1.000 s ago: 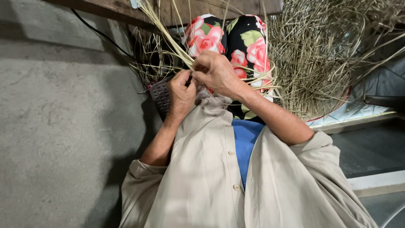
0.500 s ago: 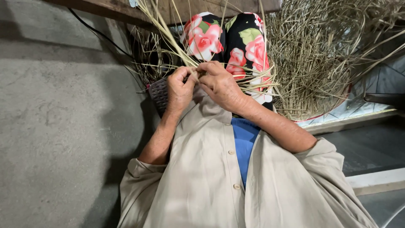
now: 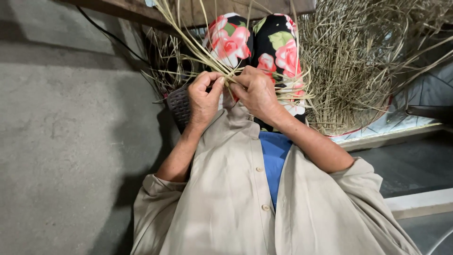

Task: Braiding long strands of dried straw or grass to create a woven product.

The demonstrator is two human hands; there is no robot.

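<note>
Straw strands (image 3: 207, 56) (several) between two hands (image 3: 231, 92)

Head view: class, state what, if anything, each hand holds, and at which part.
Both the left hand and the right hand pinch a bundle of pale grass strands at its near end, where the strands meet between the fingertips.

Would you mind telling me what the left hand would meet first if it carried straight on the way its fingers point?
Probably the right hand, just across the pale dry grass strands both hands pinch; depth is unclear.
</note>
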